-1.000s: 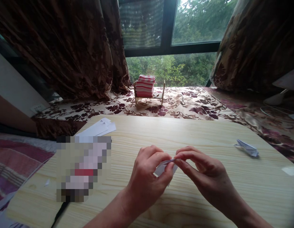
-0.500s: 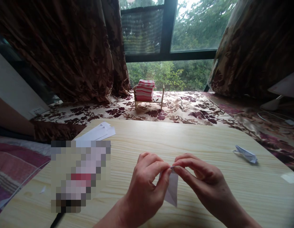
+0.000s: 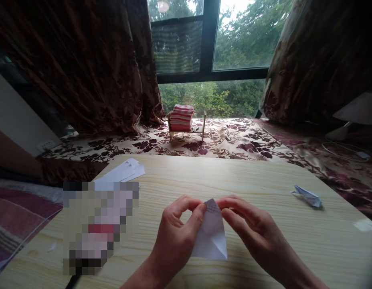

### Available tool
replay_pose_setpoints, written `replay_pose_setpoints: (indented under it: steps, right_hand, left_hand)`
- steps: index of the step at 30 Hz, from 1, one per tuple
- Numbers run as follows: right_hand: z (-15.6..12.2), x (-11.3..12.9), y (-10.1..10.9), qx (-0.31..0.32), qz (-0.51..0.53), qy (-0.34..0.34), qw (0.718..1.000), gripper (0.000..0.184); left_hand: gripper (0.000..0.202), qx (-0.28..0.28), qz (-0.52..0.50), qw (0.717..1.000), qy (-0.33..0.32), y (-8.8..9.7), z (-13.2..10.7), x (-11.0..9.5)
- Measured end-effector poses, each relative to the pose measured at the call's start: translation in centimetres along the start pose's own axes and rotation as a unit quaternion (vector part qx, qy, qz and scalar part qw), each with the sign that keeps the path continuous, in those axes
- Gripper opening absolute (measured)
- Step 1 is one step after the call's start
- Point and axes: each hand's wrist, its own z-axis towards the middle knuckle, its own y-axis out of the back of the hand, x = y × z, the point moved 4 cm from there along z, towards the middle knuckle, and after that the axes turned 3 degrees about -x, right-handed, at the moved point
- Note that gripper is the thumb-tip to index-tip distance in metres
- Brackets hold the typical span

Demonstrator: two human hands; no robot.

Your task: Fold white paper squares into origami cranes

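A small white folded paper (image 3: 211, 237), kite-shaped with its point upward, stands between my two hands above the light wooden table (image 3: 234, 180). My left hand (image 3: 176, 237) pinches the paper's left upper edge with thumb and forefinger. My right hand (image 3: 252, 233) pinches its tip from the right, fingers pressed together. The paper's lower corner hangs close to the table top.
A finished folded paper figure (image 3: 308, 196) lies at the table's right. White paper sheets (image 3: 122, 172) lie at the far left, beside a blurred-out patch. A small wooden rack with striped cloth (image 3: 182, 120) stands on the floral-covered sill. Curtains hang on both sides; a lamp and cable sit at right.
The paper has opened from a flat, narrow strip held level into an upright kite shape facing me. Both hands stayed in the same spot, still pinching its top.
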Motion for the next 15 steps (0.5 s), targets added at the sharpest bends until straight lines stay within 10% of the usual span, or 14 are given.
replay_pose_setpoints:
  steps: [9, 15]
  right_hand:
    - [-0.3, 0.22, -0.99, 0.045, -0.047, 0.079, 0.995, 0.016]
    - [-0.45, 0.6, -1.08, 0.046, -0.054, 0.078, 0.994, 0.016]
  left_hand:
    - [0.009, 0.0, 0.03, 0.997, -0.066, -0.17, -0.11, -0.69]
    - [0.016, 0.028, 0.007, 1.0, 0.0, -0.37, -0.21, -0.05]
